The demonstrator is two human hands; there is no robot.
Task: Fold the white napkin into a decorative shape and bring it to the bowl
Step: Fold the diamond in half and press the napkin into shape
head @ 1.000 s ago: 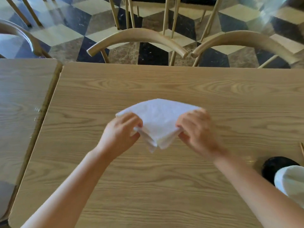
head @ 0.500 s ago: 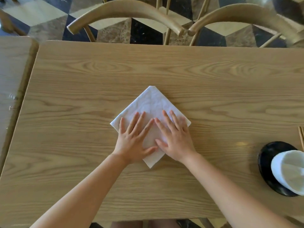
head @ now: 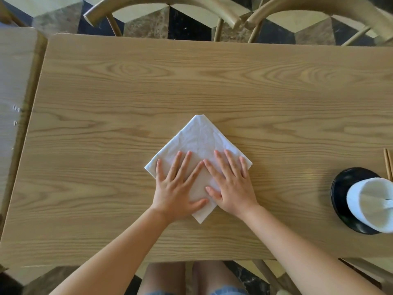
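One wooden bench (head: 212,86) fills the frame, bearing no readable writing. At its centre lies the white napkin (head: 200,141), a folded diamond, with the white bowl (head: 371,204) at the right edge. Left hand (head: 177,191) and right hand (head: 232,188) press flat on its lower half, fingers spread.

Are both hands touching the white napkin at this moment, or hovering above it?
Touching. The head view shows the left hand and right hand laid flat, fingers spread, on the white napkin, with no gap or shadow beneath them.

Bright, even daylight; sharp centre, wide-angle bending at edges.
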